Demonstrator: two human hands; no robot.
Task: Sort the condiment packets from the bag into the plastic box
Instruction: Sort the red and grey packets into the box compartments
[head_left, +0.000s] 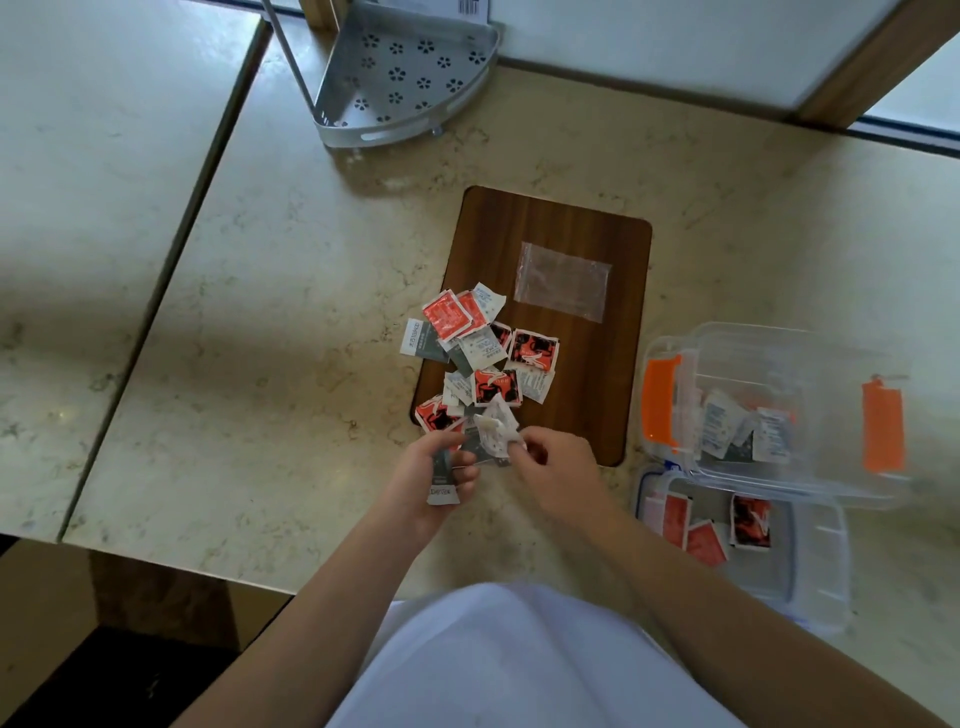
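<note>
A pile of red, white and dark grey condiment packets (480, 353) lies over the left edge of a brown wooden board (582, 249). The empty clear bag (563, 280) rests flat on the board. My left hand (441, 473) grips a dark grey packet (442, 480) at the pile's near end. My right hand (556, 467) pinches a white packet (496, 428) right beside it. A clear plastic box with orange clasps (810, 364) at the right holds white and grey packets. A second clear box (826, 545) in front of it holds red packets.
A grey metal corner shelf (405, 73) stands at the back of the marble counter (291, 322). A seam separates a second counter slab at the left. The counter's front edge runs just before my body, with a window ledge behind.
</note>
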